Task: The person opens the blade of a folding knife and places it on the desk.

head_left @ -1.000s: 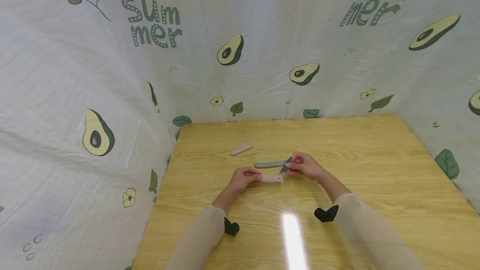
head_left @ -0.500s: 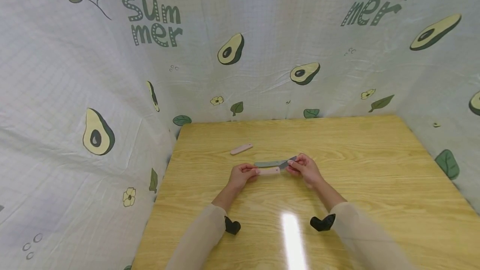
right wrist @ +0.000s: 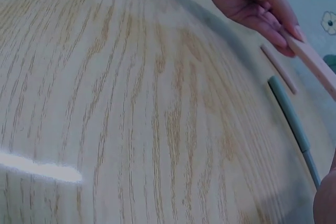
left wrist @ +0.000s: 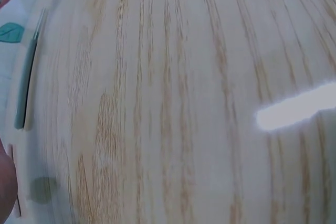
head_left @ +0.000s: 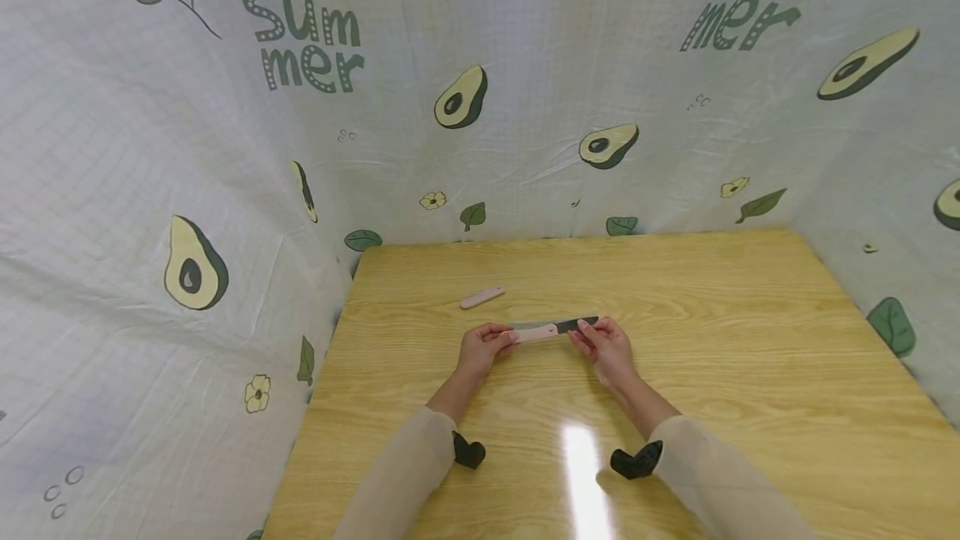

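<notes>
A folding knife with a pink handle (head_left: 535, 332) is held in the air between both hands. My left hand (head_left: 477, 350) pinches the far end of the handle between thumb and fingers. With thumb and fingertips, my right hand (head_left: 611, 352) pinches the dark blade (head_left: 567, 326), which extends nearly in line with the handle. Behind it on the table lies a grey-green folding knife (right wrist: 289, 111), its blade (right wrist: 311, 165) out; the held knife partly covers it in the head view. The right wrist view also shows the pink handle (right wrist: 315, 66) leaving the left hand's fingertips.
A second pink knife (head_left: 482, 297), folded, lies farther back on the wooden table (head_left: 420, 290). White printed cloth (head_left: 525, 48) rises along the table's back and sides. Each wrist wears a black mount (head_left: 637, 461). A bright light reflection (head_left: 585, 473) shows on the tabletop near the front.
The blade has swung from a sharp angle to nearly straight with the pink handle. Both hands have lifted the knife away from me, over the grey-green one; the right wrist has dropped lower.
</notes>
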{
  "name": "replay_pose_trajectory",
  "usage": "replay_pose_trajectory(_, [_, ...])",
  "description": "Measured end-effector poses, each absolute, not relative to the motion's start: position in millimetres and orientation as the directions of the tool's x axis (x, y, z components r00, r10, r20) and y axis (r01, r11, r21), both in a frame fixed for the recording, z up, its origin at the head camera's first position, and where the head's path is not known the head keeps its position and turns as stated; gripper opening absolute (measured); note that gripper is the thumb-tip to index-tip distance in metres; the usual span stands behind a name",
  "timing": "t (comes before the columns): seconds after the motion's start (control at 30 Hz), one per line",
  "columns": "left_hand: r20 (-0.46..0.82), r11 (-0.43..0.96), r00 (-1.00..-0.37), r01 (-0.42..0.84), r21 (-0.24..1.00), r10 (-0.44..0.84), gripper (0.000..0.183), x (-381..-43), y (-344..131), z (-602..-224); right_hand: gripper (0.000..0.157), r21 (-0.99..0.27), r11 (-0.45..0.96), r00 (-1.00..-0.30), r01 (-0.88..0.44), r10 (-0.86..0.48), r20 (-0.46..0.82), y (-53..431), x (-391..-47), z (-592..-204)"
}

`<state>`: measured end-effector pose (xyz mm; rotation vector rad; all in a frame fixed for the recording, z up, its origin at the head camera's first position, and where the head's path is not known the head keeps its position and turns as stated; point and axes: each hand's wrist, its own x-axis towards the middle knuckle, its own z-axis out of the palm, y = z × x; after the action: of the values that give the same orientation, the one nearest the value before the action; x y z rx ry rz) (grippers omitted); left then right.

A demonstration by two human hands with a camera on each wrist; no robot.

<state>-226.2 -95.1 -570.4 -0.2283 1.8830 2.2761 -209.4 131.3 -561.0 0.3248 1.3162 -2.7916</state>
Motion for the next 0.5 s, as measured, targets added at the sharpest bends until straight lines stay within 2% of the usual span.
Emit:
replay_pose_trajectory(0.17, [-0.238,-0.195,-0.971,-0.241,0.951,0.039,0.023,-226.6,-95.2,-571.8,0.025,-0.758,-0.634,-0.970,0.151,0.052,-0.238,131.1,-209.6,-562.5])
replay_pose_trajectory(0.4, [-0.242,-0.220,-0.967,-0.255,0.942,0.082,0.023,-224.9,-99.9,-572.7,0.012,-0.794,-0.573,-0.970,0.205,-0.008,-0.244,144.1,-211.9,-565.0])
replay_pose_trajectory(0.5, [-0.244,-0.209,-0.964,-0.261,0.942,0.104,0.021,-224.3,-103.2,-572.7,0.014,-0.818,-0.542,-0.974,0.194,-0.006,-0.228,150.4,-211.3,-566.3])
